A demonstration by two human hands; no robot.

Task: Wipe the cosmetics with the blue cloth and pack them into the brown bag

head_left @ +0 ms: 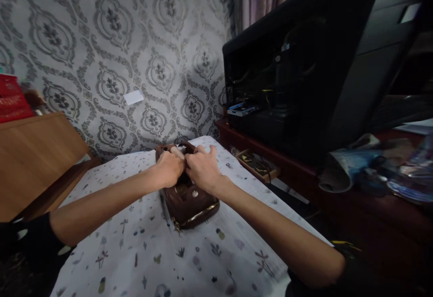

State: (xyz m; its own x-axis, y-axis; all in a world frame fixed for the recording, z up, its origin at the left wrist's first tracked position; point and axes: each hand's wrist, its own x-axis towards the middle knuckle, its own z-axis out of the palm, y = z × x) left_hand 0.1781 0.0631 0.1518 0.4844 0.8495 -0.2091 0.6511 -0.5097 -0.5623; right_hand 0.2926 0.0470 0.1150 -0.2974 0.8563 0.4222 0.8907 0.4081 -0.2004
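A dark brown handbag [192, 207] with a gold zipper and a round metal snap lies on the bed or table cover, its top open. Both hands are together over the opening. My left hand [170, 169] is closed with curled fingers at the left side of the opening. My right hand [204, 167] meets it from the right, thumb and index finger pinched and another finger raised. A small pale thing [177, 153] shows by the fingertips, too unclear to name. What the fingers grip is hidden. The bag's far side lies partly behind the hands.
The bag rests on a white printed cloth [135, 252]. A wooden cabinet [40, 157] stands left, with a red bag [13, 98] on top. At right are an open black computer case [287, 80], a small wooden drawer [259, 166] and a blue cloth item [355, 162].
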